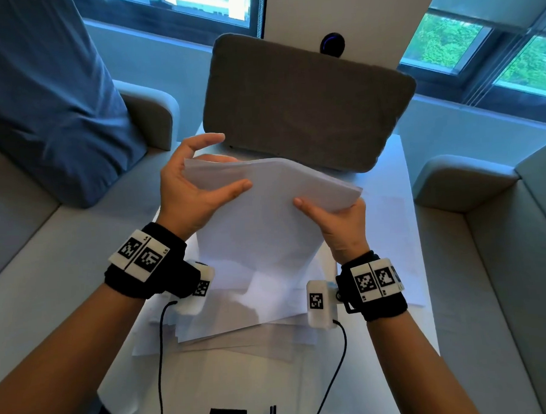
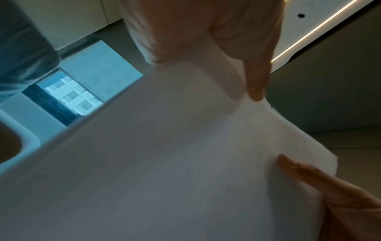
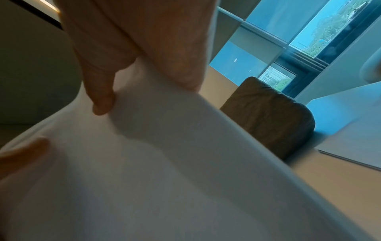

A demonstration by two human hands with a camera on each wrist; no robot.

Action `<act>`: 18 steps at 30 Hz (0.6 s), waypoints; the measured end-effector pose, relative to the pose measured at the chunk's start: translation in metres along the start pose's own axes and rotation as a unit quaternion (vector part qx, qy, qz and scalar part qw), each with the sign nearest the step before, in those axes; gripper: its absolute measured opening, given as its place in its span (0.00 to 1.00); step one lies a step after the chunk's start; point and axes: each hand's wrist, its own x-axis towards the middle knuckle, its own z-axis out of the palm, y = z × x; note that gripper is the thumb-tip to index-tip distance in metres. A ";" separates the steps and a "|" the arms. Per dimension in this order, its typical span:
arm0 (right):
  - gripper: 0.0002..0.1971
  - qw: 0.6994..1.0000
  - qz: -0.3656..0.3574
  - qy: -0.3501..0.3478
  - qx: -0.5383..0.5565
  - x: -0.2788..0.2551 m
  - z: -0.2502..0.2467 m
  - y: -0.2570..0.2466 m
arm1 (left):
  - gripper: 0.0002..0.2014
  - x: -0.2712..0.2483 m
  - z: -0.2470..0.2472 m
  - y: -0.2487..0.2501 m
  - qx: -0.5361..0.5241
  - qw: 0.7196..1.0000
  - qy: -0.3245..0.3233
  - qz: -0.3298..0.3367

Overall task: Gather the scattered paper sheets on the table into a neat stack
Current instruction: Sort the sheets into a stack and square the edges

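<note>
Room: window-lit corner; a narrow white desk (image 1: pixel 386 183) runs between pale sofas, with a grey cushion (image 1: pixel 304 102) standing just beyond the fingers.
Held sheets: a sheaf of paper (image 1: pixel 265 213) is lifted off the desk and tilted; its upper edges look fanned, not flush.
Left hand: the left hand (image 1: pixel 189 185) pinches the sheaf's upper left part, thumb on the near face, fingers (image 2: pixel 257 78) curled over the top edge.
Right hand: the right hand (image 1: pixel 338 222) clamps the right edge, thumb in front, fingers (image 3: pixel 103 97) behind.
Loose sheets: more paper (image 1: pixel 240 336) lies overlapped and skewed on the desk below the wrists.
Risk, slipping: thin sheets probably slide; a slack pinch could spill them back down.
Risk, creasing: the sheaf bows between both hands; squeezing inward may buckle it.
Risk, edges: desk sides lie near either hand, so a dropped or tapped sheet could go over onto a sofa.
Open room: bare desk shows right of the right fingers; the cushion limits room ahead.
</note>
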 end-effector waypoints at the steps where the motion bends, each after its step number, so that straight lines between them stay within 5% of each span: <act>1: 0.15 1.000 -0.005 0.001 0.003 0.000 -0.001 -0.002 | 0.29 0.000 0.001 0.004 -0.005 1.000 0.003 0.007; 6: 0.17 1.000 0.002 -0.008 -0.004 0.002 -0.003 0.004 | 0.26 0.002 0.000 -0.010 -0.024 0.999 -0.011 -0.042; 10: 0.18 0.999 0.034 -0.018 -0.035 -0.004 0.000 0.015 | 0.34 -0.012 0.000 -0.032 -0.058 0.992 -0.013 -0.108; 12: 0.21 0.999 0.004 0.020 -0.043 -0.006 0.002 0.013 | 0.37 -0.015 0.002 -0.026 -0.028 1.000 0.004 -0.003; 15: 0.34 0.979 -0.163 0.074 -0.097 -0.007 0.003 0.008 | 0.35 -0.010 0.001 -0.011 0.043 0.985 0.045 0.162; 18: 0.25 0.915 -0.335 0.054 -0.219 -0.004 0.002 0.003 | 0.14 -0.002 -0.005 -0.005 0.136 0.962 0.033 0.235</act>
